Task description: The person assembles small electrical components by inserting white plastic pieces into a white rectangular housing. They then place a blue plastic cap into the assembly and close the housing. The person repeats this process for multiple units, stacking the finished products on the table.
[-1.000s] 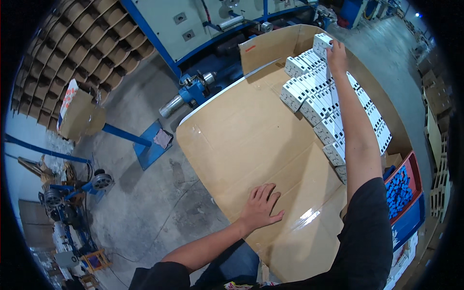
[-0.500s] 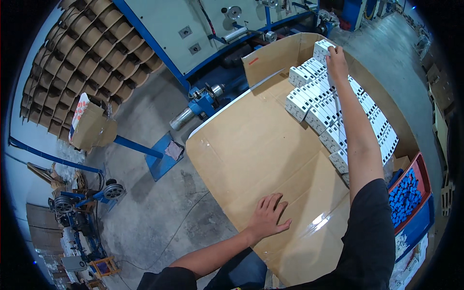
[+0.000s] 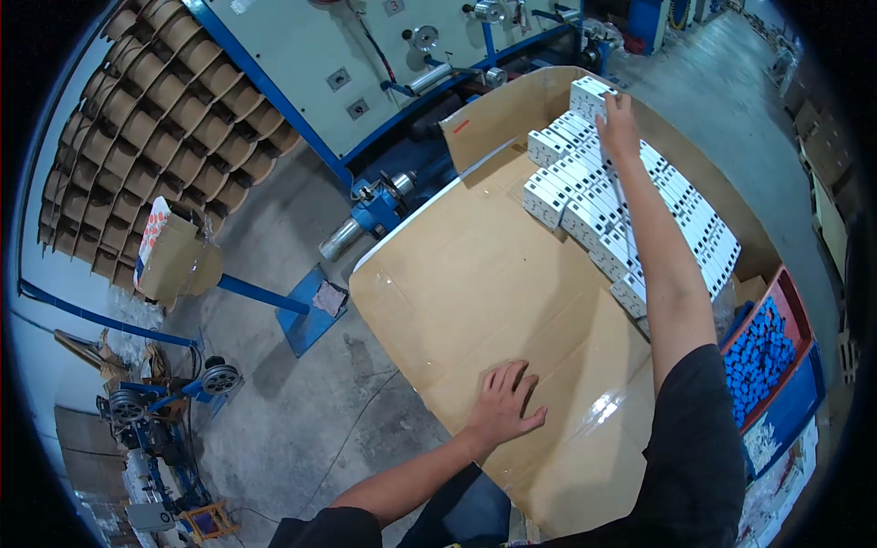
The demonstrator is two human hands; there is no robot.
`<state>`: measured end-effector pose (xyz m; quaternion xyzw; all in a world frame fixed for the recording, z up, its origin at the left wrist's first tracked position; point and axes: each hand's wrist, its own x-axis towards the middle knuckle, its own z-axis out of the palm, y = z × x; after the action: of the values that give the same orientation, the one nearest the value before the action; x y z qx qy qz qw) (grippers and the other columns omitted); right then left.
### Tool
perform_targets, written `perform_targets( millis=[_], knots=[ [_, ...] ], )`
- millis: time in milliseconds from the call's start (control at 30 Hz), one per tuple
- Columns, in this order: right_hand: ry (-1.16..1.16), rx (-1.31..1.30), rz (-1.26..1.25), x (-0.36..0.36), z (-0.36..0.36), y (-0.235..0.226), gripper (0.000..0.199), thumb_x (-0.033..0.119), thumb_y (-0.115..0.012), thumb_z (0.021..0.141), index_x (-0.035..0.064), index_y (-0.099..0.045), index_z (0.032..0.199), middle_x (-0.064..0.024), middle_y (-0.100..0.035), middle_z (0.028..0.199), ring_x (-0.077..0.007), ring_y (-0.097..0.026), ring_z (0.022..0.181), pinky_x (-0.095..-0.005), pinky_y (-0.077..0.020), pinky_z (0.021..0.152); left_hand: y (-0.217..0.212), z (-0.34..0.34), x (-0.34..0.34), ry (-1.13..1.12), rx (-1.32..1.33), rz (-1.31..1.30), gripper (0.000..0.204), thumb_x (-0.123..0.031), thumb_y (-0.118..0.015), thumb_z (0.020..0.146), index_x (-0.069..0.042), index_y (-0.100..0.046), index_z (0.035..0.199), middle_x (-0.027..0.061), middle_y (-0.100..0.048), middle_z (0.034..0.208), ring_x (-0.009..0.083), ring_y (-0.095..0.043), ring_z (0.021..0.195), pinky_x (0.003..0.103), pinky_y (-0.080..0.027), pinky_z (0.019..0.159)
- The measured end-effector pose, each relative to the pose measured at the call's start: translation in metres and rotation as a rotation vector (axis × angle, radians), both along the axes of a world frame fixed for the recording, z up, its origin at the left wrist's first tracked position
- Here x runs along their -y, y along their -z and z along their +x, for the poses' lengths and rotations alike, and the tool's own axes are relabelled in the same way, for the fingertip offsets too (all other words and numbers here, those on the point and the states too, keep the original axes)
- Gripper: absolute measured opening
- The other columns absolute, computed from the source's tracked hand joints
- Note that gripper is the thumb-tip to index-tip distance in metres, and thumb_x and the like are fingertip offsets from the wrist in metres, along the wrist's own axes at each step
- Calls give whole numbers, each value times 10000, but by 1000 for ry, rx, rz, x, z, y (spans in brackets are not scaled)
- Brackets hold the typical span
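My right hand (image 3: pixel 618 130) is stretched out to the far end of the cardboard-covered table (image 3: pixel 457 301). Its fingers close around the right end of a white plastic block (image 3: pixel 589 95) that sits higher than the others, at the far end of a stack. The stack holds rows of similar white blocks (image 3: pixel 585 183) with black slots, packed side by side like circuit-breaker housings. Part of it is hidden under my right forearm. Near the table's front edge, my left hand (image 3: pixel 504 406) rests on the bare cardboard, fingers spread, holding nothing.
A raised cardboard wall (image 3: pixel 694 155) borders the table's far and right sides. At the right stands a red bin (image 3: pixel 793 333) of small blue parts (image 3: pixel 758 361). A pale machine panel (image 3: pixel 320 64) rises behind, and a blue stand (image 3: pixel 265 297) is on the floor at left.
The view has shifted slightly, so the table and stack appear a little farther left. My right hand stays at the same block, and my left hand keeps its place on the cardboard.
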<state>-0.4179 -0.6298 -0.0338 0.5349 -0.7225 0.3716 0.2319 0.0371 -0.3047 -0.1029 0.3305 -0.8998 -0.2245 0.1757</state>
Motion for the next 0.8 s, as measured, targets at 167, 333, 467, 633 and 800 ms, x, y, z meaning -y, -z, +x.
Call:
perform_targets(
  millis=[167,333,467,633,800],
  knots=[
    [-38,168,-171,-70,45,0,364,106,-733,891,43,-626,1232,-194,-569,1197,-375,-651,1003,-466,-537,877,-7,-9,1,39,20,-36,584,-471,-745,831,-80,-614,1245,189,-494,1394,380,-463,1325,528,-364,1112],
    [-207,712,171,-224,184,3,155,169,-686,942,19,-672,978,-175,-722,914,-321,-677,760,-404,-529,696,0,1,-4,2,39,-61,570,-462,-711,843,-65,-615,1240,189,-497,1395,377,-449,1331,536,-350,1131],
    [-308,908,249,-391,276,8,151,91,-652,973,26,-723,1089,-101,-720,861,-141,-659,743,-301,-529,693,1,3,-6,-10,40,-108,566,-444,-719,827,-53,-626,1226,176,-508,1383,359,-452,1332,519,-349,1130],
    [-227,1342,367,-583,355,41,182,107,-657,1009,-5,-706,1144,-60,-721,868,-102,-665,750,-271,-543,691,1,2,-10,-8,-13,-178,548,-412,-702,839,-37,-633,1233,178,-526,1369,347,-463,1327,504,-361,1123],
    [-126,1217,463,-705,376,68,182,87,-621,1037,-9,-686,1178,-44,-727,891,-83,-663,730,-254,-561,668,14,3,-16,-21,-56,-252,486,-352,-672,868,-34,-625,1231,181,-546,1349,349,-486,1305,504,-371,1114]
  ],
)
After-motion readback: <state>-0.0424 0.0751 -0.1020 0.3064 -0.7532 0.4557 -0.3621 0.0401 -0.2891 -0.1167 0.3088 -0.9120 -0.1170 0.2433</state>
